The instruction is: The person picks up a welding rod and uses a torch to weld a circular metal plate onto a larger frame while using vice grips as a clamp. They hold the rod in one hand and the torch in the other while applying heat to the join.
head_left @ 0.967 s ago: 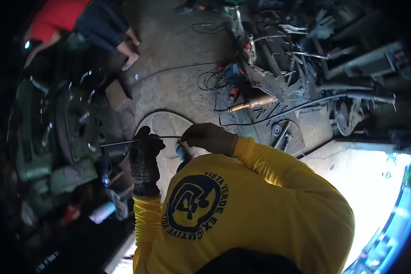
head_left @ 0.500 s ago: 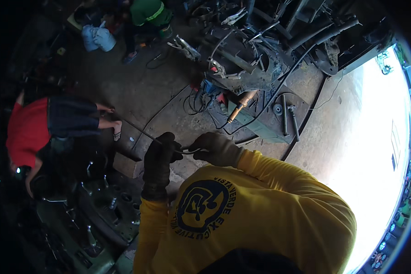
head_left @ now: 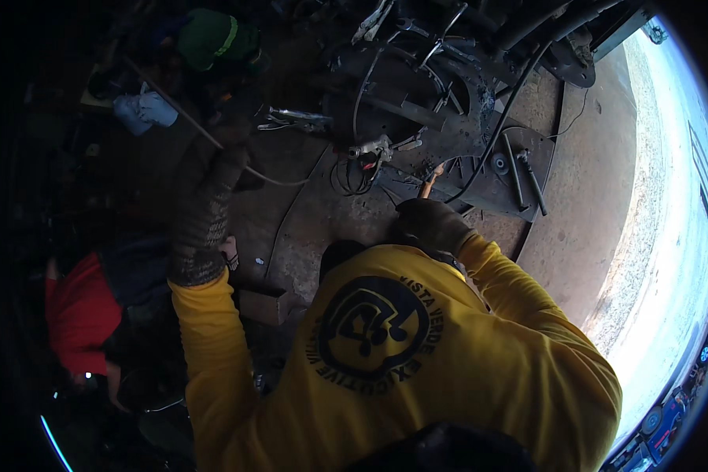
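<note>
My left hand, in a dark knit glove, is raised to the left and closed round a long thin metal rod. The rod slants from the upper left down through the fist, and its slightly curved end sticks out to the right. In front of my chest is my gloved right hand, its fingers mostly turned from view, so its grip does not show. Just beyond it lies a copper-coloured torch-like handle, its near end close to or behind the glove; contact cannot be made out.
A cluttered metal worktable holds clamps, a hammer, a rod and a thick black cable. A person in a red shirt bends down at left. Another in green is at the far left.
My left hand has moved up and left, carrying the rod. My right hand has parted from the rod and moved right, toward the copper-coloured handle. The view has shifted.
</note>
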A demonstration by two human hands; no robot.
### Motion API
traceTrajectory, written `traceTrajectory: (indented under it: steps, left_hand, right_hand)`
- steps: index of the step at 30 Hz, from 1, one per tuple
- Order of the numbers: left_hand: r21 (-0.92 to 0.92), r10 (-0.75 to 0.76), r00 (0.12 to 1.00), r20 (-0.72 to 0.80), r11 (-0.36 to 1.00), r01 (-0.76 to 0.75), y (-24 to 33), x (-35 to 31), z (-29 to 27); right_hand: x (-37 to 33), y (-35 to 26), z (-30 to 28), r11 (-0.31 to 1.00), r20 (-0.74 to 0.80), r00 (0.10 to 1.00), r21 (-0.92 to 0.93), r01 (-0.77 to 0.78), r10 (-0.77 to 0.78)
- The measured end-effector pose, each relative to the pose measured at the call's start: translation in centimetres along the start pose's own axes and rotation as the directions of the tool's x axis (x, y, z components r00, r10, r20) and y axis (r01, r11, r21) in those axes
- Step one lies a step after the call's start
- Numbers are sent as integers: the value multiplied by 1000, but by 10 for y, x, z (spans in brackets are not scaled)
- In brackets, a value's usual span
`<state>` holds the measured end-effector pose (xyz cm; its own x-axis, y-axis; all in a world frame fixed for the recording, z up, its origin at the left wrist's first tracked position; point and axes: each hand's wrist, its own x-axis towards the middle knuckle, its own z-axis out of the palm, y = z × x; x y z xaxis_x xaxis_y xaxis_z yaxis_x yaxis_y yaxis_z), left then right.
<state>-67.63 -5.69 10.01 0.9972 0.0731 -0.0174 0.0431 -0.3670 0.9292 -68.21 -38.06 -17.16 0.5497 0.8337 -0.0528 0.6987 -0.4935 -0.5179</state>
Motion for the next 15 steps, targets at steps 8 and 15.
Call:
traceTrajectory:
  steps: [8, 15]
  left_hand:
    - [-78, 82, 843, 532, 996, -48, -7, 170, 14]
    - [-118, 89, 524, 847, 993, 22, -53, 250, 59]
  right_hand:
    - [-9, -31, -13, 857, 96, 873, 165, -487, 478]
    - [39, -91, -7, 339, -62, 395, 645, -685, 917]
